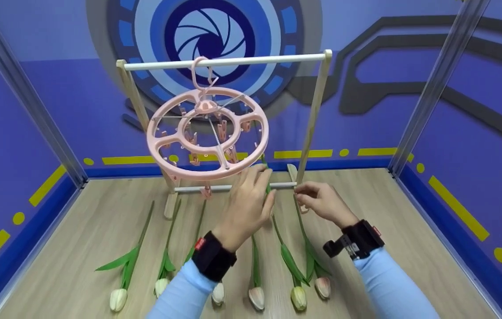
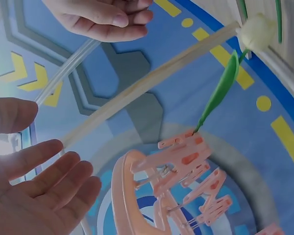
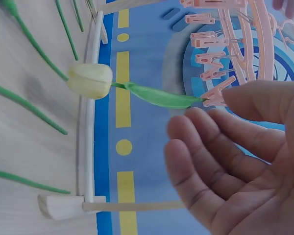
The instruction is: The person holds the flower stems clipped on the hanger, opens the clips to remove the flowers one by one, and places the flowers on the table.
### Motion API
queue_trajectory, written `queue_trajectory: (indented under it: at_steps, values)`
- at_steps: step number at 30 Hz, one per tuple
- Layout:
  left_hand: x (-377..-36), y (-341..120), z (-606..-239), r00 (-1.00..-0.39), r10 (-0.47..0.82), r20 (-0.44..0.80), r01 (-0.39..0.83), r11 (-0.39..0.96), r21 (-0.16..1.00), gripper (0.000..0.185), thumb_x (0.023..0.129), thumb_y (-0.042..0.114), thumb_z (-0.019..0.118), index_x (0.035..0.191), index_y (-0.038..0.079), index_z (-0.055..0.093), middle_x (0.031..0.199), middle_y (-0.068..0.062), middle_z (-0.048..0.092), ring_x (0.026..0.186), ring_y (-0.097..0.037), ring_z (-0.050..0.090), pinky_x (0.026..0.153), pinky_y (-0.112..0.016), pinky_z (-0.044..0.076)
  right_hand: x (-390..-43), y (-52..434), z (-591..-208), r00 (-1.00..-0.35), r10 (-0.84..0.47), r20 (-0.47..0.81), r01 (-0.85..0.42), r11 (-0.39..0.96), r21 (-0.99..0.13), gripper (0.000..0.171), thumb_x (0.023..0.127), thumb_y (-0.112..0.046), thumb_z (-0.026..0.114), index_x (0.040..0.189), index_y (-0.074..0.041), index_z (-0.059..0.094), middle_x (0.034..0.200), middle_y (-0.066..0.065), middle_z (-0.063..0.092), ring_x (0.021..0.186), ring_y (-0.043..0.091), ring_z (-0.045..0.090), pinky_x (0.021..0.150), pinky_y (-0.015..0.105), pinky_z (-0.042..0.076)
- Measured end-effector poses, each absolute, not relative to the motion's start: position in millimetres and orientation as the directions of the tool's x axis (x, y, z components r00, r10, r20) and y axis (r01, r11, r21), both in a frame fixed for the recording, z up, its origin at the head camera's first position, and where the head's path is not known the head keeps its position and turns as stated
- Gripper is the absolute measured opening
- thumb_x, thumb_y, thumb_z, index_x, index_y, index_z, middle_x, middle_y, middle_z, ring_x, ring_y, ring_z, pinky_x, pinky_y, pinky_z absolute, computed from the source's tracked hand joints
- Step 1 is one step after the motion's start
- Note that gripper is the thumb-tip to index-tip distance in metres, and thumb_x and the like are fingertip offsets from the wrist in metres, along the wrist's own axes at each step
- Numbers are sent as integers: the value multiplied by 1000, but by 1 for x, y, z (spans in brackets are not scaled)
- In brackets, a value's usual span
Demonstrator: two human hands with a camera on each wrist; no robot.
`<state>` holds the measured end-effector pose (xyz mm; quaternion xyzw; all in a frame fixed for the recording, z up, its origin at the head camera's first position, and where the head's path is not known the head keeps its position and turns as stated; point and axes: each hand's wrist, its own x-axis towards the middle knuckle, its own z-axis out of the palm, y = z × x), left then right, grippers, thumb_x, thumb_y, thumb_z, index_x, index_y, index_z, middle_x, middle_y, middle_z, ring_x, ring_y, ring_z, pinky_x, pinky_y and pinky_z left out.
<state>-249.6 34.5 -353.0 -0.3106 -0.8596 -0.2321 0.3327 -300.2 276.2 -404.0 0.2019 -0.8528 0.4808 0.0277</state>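
Observation:
A pink round clip hanger [image 1: 153,148] hangs by its hook from the white rod [image 1: 268,59] of a wooden stand. From one of its clips [image 2: 186,152] hangs a white tulip [image 3: 90,81], head down, with a green leaf [image 3: 161,96]. My left hand [image 1: 249,204] is beside the hanger's near right rim, its fingers loosely spread and holding nothing. Off to the right, near the stand's right leg, my right hand [image 1: 324,204] has loosely bent fingers. In the right wrist view its palm shows with nothing in it, close to the clip.
Several artificial tulips lie on the wooden table [image 1: 69,266], stems pointing toward the stand. Among them are a white tulip [image 1: 118,300] at left and a yellowish tulip [image 1: 298,297] at right. The stand's right upright [image 1: 313,119] rises behind my right hand. Blue printed walls enclose the table.

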Motion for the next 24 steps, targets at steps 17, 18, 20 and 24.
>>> queue_trajectory:
  at_steps: [17, 18, 20, 24]
  values:
    - [-293, 33, -338, -633, 335, 698, 571, 810, 130, 40, 94, 11, 71, 132, 2, 61, 136, -23, 56, 120, -40, 60, 109, -55, 40, -350, 235, -392, -912, -159, 378, -410, 333, -849, 19, 96, 2, 62, 111, 11, 68, 105, 22, 72, 85, 18, 67, 73, 23, 53]
    - [-293, 33, -338, -639, 330, 695, 569, 811, 139, 40, 94, 11, 71, 132, 3, 60, 136, -22, 56, 119, -40, 61, 109, -55, 41, -352, 232, -392, -912, -151, 381, -410, 337, -848, 20, 96, 1, 62, 112, 11, 67, 105, 23, 71, 86, 19, 67, 73, 22, 52]
    - [-293, 31, -340, -648, 323, 690, 567, 810, 154, 42, 94, 10, 72, 133, 3, 60, 136, -23, 57, 118, -40, 61, 109, -55, 41, -354, 229, -393, -916, -141, 376, -401, 355, -844, 21, 96, 1, 62, 114, 11, 68, 107, 23, 71, 87, 21, 67, 74, 22, 51]
    - [-290, 27, -343, -654, 311, 689, 556, 816, 160, 42, 94, 10, 72, 134, 3, 61, 135, -22, 58, 119, -39, 60, 108, -55, 41, -356, 223, -394, -925, -129, 356, -378, 395, -837, 22, 96, -2, 63, 115, 8, 69, 109, 22, 72, 96, 29, 68, 82, 31, 53]
